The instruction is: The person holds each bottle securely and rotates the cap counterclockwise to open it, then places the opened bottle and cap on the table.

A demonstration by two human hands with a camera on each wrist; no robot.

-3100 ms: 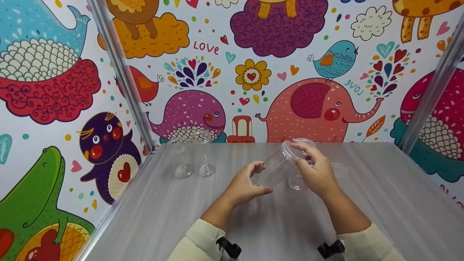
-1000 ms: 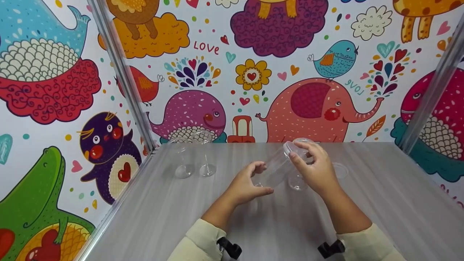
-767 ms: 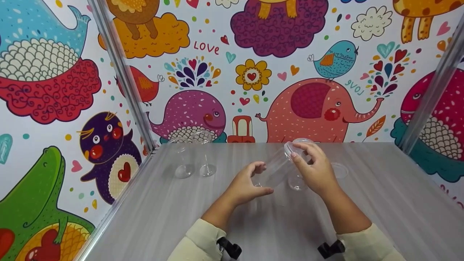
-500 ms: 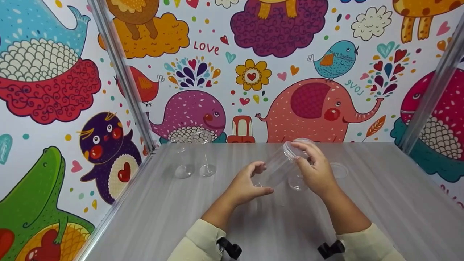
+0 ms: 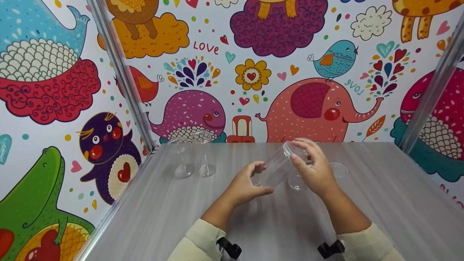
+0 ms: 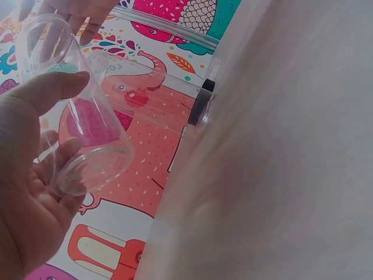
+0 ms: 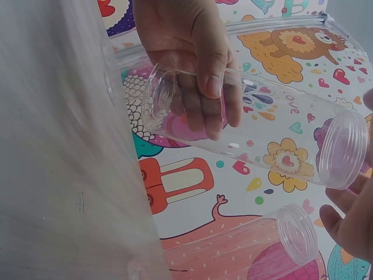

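A clear plastic jar (image 5: 275, 168) is held tilted above the table, its lidded end up and to the right. My left hand (image 5: 243, 183) grips the jar's lower end, thumb on the near side and fingers around the far side. At the upper end, my right hand (image 5: 319, 170) holds the clear ridged lid (image 7: 344, 149) between thumb and fingers. In the left wrist view, the jar's round base (image 6: 96, 169) shows beside the left palm. Behind the right hand stands another clear jar (image 5: 297, 183), partly hidden in the head view.
Two more clear jars (image 5: 184, 170) stand upright at the back left of the grey table (image 5: 163, 217). A clear round disc (image 5: 340, 170) lies to the right of my right hand. Patterned walls (image 5: 250, 72) with metal corner posts enclose the back and sides.
My right thumb and fingers have shifted back and forth around the lid, the thumb now slightly further up and left than half a second ago. The left hand and jar stay nearly still.
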